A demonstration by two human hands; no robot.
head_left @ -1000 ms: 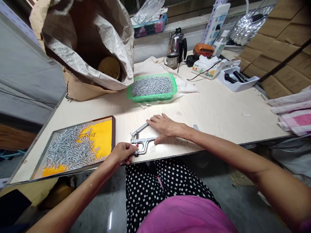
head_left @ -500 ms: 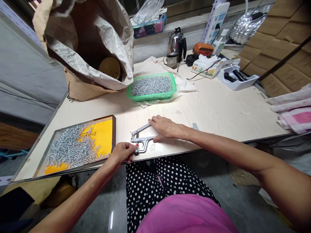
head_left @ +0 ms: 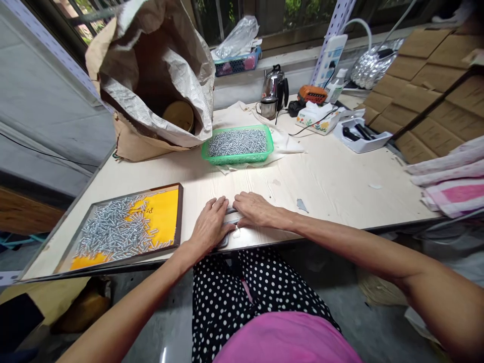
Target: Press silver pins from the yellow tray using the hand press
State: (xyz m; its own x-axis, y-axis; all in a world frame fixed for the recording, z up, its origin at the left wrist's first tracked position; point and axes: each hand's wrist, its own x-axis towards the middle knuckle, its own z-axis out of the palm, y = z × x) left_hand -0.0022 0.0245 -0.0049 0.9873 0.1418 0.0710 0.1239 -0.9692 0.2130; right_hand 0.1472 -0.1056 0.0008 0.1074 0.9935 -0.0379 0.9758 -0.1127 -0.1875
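Note:
Hand-held snap-fastener pliers (head_left: 232, 217) of grey metal lie near the table's front edge, mostly hidden beneath both hands. My left hand (head_left: 209, 227) is closed over the jaw end, fingers on the far side and thumb on the near side. Around the handles, my right hand (head_left: 255, 209) is closed too. Whether a small part sits in the jaws is hidden. To the left, a shallow brown-edged tray (head_left: 179, 217) with a yellow bottom holds many small silvery metal pieces (head_left: 113, 227). More such pieces fill a green plastic basket (head_left: 238, 159) behind the hands.
A large paper sack (head_left: 139, 138) stands open at back left. Along the back are a steel kettle (head_left: 273, 85), a metal mug (head_left: 268, 108), an orange battery (head_left: 312, 94), a tissue box (head_left: 315, 120) and a white tray (head_left: 363, 144). Cardboard (head_left: 427, 96) and folded cloths (head_left: 449, 181) are at right.
My left hand has gone from pinching at the jaw tip to covering the pliers' jaw end. The handles, spread apart earlier, now look closer together. The view has tilted slightly upward.

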